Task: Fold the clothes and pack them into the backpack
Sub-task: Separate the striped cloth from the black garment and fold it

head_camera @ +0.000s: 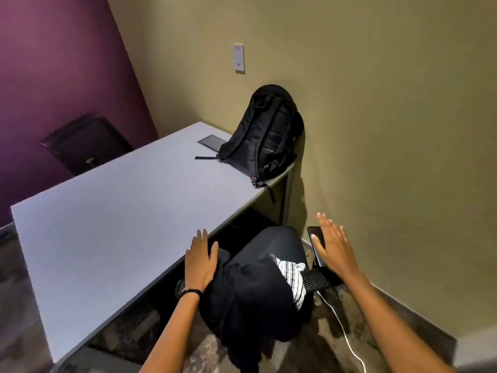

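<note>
Nothing looks folded or packed yet. The clothes [250, 297], a dark heap with a striped piece, lie bunched on a chair [279, 238] at 6 o'clock. The backpack [266, 135] stands at 12 o'clock on the surface [121, 211], straps facing out. The left hand [200, 262] rests flat on the heap, grip spread; the right hand [332, 246] hovers at 4 o'clock, spread, empty.

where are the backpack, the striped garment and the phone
backpack [271, 130], head view, padded back panel
striped garment [291, 275], head view, exposed striped fold
phone [315, 234], head view, dark screen's upper end
</note>
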